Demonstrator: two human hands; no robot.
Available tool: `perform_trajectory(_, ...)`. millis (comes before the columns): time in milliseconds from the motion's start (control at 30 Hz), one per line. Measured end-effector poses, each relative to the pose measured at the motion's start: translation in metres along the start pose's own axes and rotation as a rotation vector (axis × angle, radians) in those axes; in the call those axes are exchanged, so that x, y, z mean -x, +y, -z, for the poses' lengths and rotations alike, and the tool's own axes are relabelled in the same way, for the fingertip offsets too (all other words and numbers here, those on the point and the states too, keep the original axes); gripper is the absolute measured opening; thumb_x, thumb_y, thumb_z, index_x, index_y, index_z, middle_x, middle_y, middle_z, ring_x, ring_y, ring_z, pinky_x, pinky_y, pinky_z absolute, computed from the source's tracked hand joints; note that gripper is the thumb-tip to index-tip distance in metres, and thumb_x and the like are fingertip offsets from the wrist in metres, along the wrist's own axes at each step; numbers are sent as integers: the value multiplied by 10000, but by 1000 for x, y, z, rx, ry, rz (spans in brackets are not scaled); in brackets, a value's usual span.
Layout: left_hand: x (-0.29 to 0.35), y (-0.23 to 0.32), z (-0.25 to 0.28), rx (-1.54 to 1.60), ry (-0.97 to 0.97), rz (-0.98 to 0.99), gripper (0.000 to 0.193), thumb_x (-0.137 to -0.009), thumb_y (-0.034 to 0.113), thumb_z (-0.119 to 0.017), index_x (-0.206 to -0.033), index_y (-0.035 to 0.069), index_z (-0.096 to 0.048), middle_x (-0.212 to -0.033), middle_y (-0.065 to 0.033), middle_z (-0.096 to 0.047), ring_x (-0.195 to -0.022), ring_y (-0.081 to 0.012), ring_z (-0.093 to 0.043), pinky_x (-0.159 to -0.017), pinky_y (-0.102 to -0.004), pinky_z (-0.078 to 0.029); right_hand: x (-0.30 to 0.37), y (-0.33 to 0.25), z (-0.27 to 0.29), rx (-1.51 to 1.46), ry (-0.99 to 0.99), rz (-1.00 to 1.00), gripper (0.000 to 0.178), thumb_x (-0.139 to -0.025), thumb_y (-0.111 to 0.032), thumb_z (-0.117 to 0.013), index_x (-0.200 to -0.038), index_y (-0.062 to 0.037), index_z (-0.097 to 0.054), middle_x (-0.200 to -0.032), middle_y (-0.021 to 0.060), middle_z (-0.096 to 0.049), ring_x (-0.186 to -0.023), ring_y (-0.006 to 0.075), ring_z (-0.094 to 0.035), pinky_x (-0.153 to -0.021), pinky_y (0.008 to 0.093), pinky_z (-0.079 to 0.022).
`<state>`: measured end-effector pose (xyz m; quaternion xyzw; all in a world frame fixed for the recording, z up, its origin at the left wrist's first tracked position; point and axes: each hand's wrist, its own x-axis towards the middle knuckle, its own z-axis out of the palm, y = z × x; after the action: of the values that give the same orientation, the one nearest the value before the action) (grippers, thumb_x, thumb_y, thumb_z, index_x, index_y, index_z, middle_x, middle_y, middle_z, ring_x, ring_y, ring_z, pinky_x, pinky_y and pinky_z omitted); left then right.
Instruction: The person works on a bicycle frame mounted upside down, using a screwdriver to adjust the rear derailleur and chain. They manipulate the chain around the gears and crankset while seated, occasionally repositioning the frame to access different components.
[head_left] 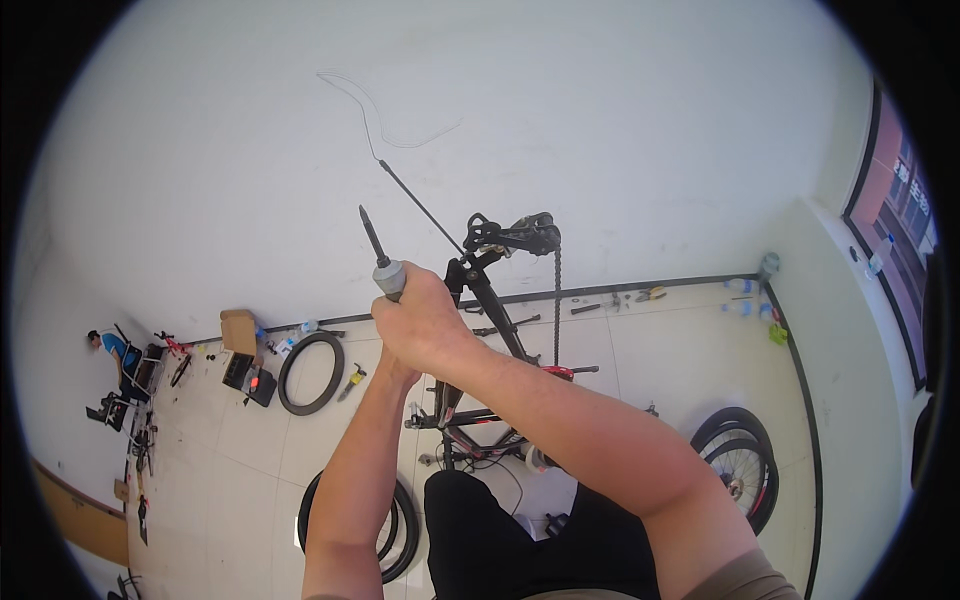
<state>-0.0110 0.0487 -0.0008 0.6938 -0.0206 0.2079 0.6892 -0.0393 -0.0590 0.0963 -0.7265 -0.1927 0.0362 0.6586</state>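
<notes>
My right hand (430,320) is closed round the handle of a screwdriver (375,240) with a grey collar, its dark shaft tilted up and to the left. My left hand (396,368) sits just below and behind it; its fingers are hidden by the right hand. In front of me stands a black bicycle frame (495,310), partly behind my hands and right arm. At its top a rear derailleur (525,235) hangs with a chain (557,300) dropping from it. A black cable housing (420,203) rises left from the frame, and thin bare wire (362,105) curls from its end.
Bicycle wheels (738,465) lie at the right, a tyre (311,374) and a yellow-handled tool (352,381) at left. Cardboard box (238,330), toolbox (248,380) and loose tools (600,304) line the white wall. A person (118,352) sits far left. Bottles (740,308) stand or lie in the right corner.
</notes>
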Motion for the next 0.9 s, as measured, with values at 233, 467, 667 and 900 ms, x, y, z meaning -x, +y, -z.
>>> perform_trajectory(233,-35,-2,-3,-54,-183,-61,211,-949,242,-607,-979,35,-582,-881,0,-585,-767,-66,-493,-681,-244,-451,10,-3,-1,-314,155,290,185,-855,-81,-576,-1019,-8,-617,-872,146,-646,-906,295,-577,-914,429,-453)
perform_trajectory(467,-31,0,-33,129,-143,31,347,-981,359,-576,-868,32,-593,-781,7,-566,-706,-63,-466,-626,-241,-409,56,-2,45,-417,213,476,170,-896,-10,-535,-1019,-15,-652,-924,65,-679,-787,113,-622,-690,259,-496)
perform_trajectory(667,-17,15,-73,-316,147,-215,451,-971,414,-582,-811,-7,-584,-662,8,-506,-628,-81,-418,-566,-250,-359,46,102,129,-242,561,99,252,-906,-54,-590,-1142,12,-650,-726,10,-633,-648,38,-498,-589,215,-435)
perform_trajectory(900,-16,7,-70,-322,163,-262,476,-967,430,-587,-790,-12,-566,-637,0,-484,-628,-98,-416,-568,-261,-366,20,121,133,-325,438,58,331,-918,-149,-625,-1196,31,-623,-815,9,-650,-621,47,-463,-556,232,-395)
